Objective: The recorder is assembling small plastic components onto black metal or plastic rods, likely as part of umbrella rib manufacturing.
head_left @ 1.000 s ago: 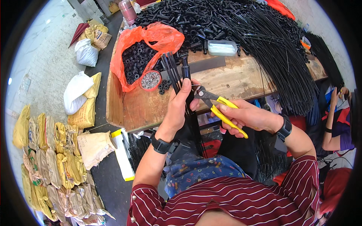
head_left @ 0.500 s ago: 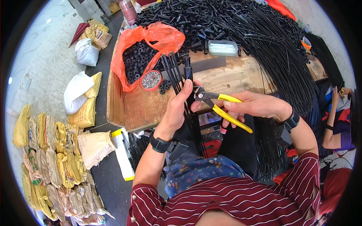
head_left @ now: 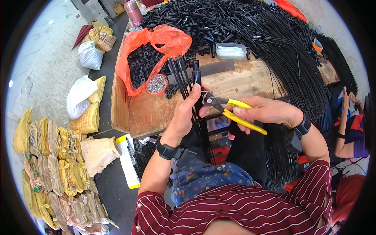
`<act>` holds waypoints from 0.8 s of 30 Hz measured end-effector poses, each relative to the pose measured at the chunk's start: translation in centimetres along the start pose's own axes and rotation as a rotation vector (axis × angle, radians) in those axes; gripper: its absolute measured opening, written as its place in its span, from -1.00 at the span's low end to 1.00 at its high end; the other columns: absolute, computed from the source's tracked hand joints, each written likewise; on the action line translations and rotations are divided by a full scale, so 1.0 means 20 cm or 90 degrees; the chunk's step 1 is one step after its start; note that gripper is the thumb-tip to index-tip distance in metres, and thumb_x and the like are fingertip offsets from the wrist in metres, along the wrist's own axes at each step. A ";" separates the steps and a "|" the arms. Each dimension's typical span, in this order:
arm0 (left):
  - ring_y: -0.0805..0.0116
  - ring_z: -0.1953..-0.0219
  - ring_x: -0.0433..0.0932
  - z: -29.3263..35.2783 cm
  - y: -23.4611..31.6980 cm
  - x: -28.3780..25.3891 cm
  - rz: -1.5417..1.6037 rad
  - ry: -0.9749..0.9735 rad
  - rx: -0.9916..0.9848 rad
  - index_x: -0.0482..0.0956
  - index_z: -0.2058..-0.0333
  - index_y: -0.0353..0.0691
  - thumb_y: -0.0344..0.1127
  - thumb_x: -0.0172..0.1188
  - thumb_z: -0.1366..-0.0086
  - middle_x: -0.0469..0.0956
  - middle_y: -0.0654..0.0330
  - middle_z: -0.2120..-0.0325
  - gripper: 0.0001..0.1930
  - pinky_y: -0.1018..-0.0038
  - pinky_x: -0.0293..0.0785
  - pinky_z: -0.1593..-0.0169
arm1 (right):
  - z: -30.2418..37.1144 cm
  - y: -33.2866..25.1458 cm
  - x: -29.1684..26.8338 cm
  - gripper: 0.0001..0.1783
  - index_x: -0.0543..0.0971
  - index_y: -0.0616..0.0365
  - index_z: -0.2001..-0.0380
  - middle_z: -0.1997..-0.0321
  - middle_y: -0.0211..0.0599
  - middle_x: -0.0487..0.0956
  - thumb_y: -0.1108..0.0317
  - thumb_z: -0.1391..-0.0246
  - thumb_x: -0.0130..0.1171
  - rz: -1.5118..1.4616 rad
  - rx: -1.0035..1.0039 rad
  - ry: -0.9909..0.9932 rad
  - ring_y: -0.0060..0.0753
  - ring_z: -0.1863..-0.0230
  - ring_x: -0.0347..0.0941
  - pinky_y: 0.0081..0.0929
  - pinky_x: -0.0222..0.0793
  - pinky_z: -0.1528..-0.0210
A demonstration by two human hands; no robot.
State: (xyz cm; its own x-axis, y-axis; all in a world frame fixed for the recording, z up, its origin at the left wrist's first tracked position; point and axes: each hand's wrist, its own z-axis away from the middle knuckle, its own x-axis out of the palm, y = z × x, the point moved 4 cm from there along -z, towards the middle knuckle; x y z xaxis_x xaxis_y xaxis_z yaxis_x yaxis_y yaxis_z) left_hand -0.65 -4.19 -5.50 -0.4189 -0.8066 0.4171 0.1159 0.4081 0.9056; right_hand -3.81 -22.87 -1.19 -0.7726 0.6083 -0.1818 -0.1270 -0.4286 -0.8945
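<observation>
My left hand (head_left: 184, 115) is closed around several thin black rods (head_left: 179, 74) and a thicker black tubular piece (head_left: 196, 72), their upper ends sticking out above the thumb. Below the fist the rods run down toward my lap. In my right hand (head_left: 270, 111) is a pair of diagonal cutters (head_left: 247, 122) with yellow handles, fingers wrapped round the grips. The dark metal jaws sit right beside the tubular piece, close to my left fingertips. Whether they bite on anything is too small to tell.
On the wooden table (head_left: 250, 80) are a red plastic bag (head_left: 129, 51) of black rings, a red dish (head_left: 157, 85) of small metal parts, a clear box (head_left: 231, 51), heaped black tubes (head_left: 188, 23) and long black rods (head_left: 290, 58). Sacks (head_left: 62, 156) cover floor at left; a co-worker's arm (head_left: 344, 125) shows at right.
The cutters have turned slightly, their lower handle swinging up and right, and the jaws have shifted a little to the right. My left hand keeps its hold on the rods and tubular piece.
</observation>
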 end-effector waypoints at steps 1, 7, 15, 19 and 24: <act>0.60 0.65 0.23 0.00 0.00 0.00 0.000 0.000 -0.001 0.41 0.21 -0.28 0.01 -0.16 -0.44 0.34 0.32 0.63 -0.59 0.60 0.16 0.52 | 0.01 -0.01 0.00 -0.51 0.43 0.16 0.11 0.43 -0.39 0.51 -0.09 -0.29 -0.13 -0.007 0.031 0.001 -0.59 0.47 0.48 -0.65 0.41 0.41; 0.58 0.64 0.23 0.02 0.01 0.01 -0.022 -0.015 0.001 0.41 0.22 -0.28 0.00 -0.17 -0.44 0.32 0.32 0.66 -0.59 0.60 0.16 0.51 | 0.03 -0.11 -0.01 -0.54 0.41 0.20 0.26 0.51 -0.37 0.47 -0.05 -0.29 -0.12 0.114 0.094 0.016 -0.57 0.57 0.47 -0.60 0.43 0.59; 0.57 0.63 0.26 0.01 0.02 0.03 -0.144 0.018 0.009 0.41 0.24 -0.28 0.00 -0.15 -0.44 0.31 0.31 0.67 -0.60 0.60 0.22 0.48 | 0.05 -0.21 -0.04 -0.55 0.45 0.24 0.14 0.55 -0.40 0.47 0.01 -0.31 -0.13 0.240 0.153 0.007 -0.58 0.59 0.48 -0.60 0.42 0.59; 0.57 0.63 0.26 0.02 0.01 0.01 -0.223 0.054 0.019 0.42 0.25 -0.27 0.01 -0.15 -0.44 0.30 0.31 0.68 -0.59 0.59 0.22 0.48 | 0.04 -0.24 -0.02 -0.55 0.45 0.25 0.17 0.54 -0.39 0.49 0.02 -0.31 -0.12 0.379 0.209 0.046 -0.56 0.59 0.48 -0.58 0.43 0.57; 0.57 0.63 0.26 0.02 0.01 -0.01 -0.029 -0.009 -0.016 0.43 0.13 -0.27 0.04 -0.15 -0.43 0.31 0.31 0.69 -0.56 0.57 0.23 0.47 | 0.01 -0.13 -0.05 -0.51 0.46 0.23 0.21 0.41 -0.29 0.59 -0.05 -0.29 -0.13 0.128 0.066 0.025 -0.47 0.46 0.55 -0.53 0.47 0.43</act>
State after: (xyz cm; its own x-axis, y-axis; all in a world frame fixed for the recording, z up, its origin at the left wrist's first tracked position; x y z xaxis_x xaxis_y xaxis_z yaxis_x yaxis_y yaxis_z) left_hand -0.83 -3.82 -5.54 -0.4366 -0.8178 0.3750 0.1188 0.3607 0.9251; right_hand -2.80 -22.41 1.35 -0.7640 0.5286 -0.3701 -0.0381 -0.6095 -0.7919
